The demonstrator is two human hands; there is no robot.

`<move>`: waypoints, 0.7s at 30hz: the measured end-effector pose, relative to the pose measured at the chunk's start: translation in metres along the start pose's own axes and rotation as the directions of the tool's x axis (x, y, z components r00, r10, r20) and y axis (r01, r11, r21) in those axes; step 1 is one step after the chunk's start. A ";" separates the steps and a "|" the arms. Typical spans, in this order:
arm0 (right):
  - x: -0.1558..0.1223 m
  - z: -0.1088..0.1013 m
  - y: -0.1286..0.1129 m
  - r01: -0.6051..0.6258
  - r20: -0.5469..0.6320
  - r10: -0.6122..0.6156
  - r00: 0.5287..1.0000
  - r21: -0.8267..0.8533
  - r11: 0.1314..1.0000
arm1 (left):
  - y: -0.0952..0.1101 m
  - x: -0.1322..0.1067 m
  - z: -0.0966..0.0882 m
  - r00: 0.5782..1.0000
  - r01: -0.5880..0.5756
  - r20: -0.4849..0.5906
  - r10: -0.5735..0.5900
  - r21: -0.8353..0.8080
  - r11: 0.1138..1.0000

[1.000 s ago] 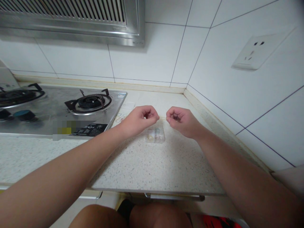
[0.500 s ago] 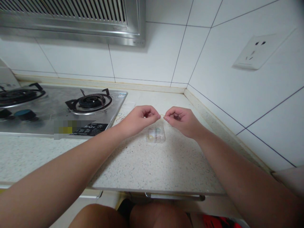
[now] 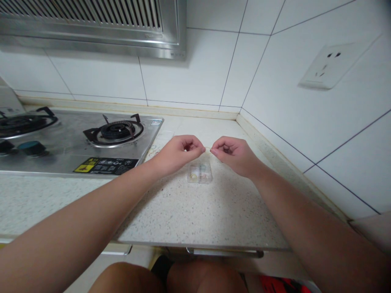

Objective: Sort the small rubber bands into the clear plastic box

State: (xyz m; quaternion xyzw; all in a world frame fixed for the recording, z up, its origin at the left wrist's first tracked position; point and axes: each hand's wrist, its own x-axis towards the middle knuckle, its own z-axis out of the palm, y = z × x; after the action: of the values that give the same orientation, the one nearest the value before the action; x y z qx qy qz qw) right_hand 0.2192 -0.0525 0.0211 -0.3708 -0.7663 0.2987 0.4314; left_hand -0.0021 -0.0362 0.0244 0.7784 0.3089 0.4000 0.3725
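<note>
Between my two hands stretches a thin, pale yellow rubber band [image 3: 207, 147], only a short piece of it showing. My left hand [image 3: 181, 154] pinches one end between thumb and fingertips. Opposite it, my right hand [image 3: 233, 155] pinches the other end, fingers curled. Just below them, on the counter, is a small clear plastic box [image 3: 200, 180] with compartments; small coloured bands show inside. Its far part is partly covered by my hands. Several loose thin coloured bands [image 3: 152, 150] lie on the counter left of my left hand, partly hidden by it.
A steel gas stove [image 3: 73, 138] with black burners stands left on the speckled countertop [image 3: 195, 215]. Above it hangs a range hood [image 3: 171, 32]. White tiled walls meet at the back right, with a socket [image 3: 328, 67]. A drawer handle [image 3: 224, 253] runs under the counter edge.
Both hands keep their pinch on the rubber band, and the gap between them is nearly the same. The view has shifted very slightly.
</note>
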 end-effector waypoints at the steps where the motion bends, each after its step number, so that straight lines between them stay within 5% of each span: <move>1: 0.000 0.000 0.000 0.001 0.001 -0.001 1.000 -0.001 1.000 | 0.000 0.000 0.000 1.000 -0.002 -0.005 0.002 0.002 1.000; 21: -0.002 0.000 0.001 0.077 0.047 -0.078 0.996 0.024 0.997 | 0.010 -0.001 0.002 0.993 0.114 0.003 -0.114 -0.075 0.991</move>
State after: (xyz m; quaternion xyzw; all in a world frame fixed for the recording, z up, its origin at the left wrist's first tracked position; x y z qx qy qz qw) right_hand 0.2201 -0.0534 0.0198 -0.3288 -0.7868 0.2991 0.4282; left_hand 0.0008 -0.0431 0.0318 0.7446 0.3379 0.3899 0.4235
